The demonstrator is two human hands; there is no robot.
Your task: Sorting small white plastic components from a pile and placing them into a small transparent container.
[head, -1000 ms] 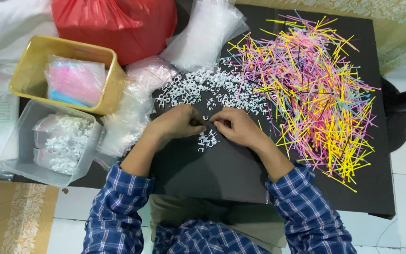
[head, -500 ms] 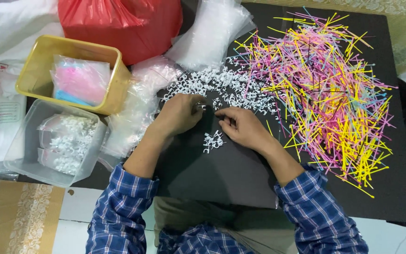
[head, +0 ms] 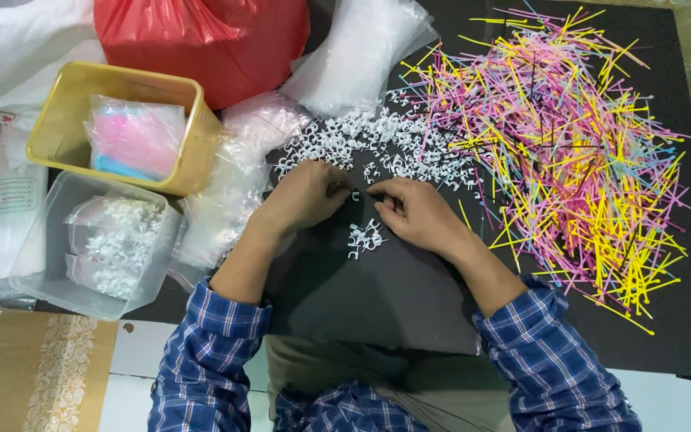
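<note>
yellow bin [head: 65,104]: pink/blue bagged packs
clear tub [head: 41,272]: bagged white clips
L hand [head: 305,196] + R hand [head: 413,212]: fingertips pinch one small white clip [head: 354,194] betw them
hidden: clip detail too small

Black table [head: 409,312] over white floor [head: 133,360]

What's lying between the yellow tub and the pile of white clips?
In the head view, crumpled clear plastic bags lie between the yellow tub and the white clips.

Bright, even light falls from above onto my desk [head: 377,296], leaving only soft shadows under my fingers [head: 337,192]. The red bag [head: 201,40] and clear plastic sleeves [head: 361,56] glint (mild glare). Everything looks sharp, with slight stretching toward the corners.
</note>
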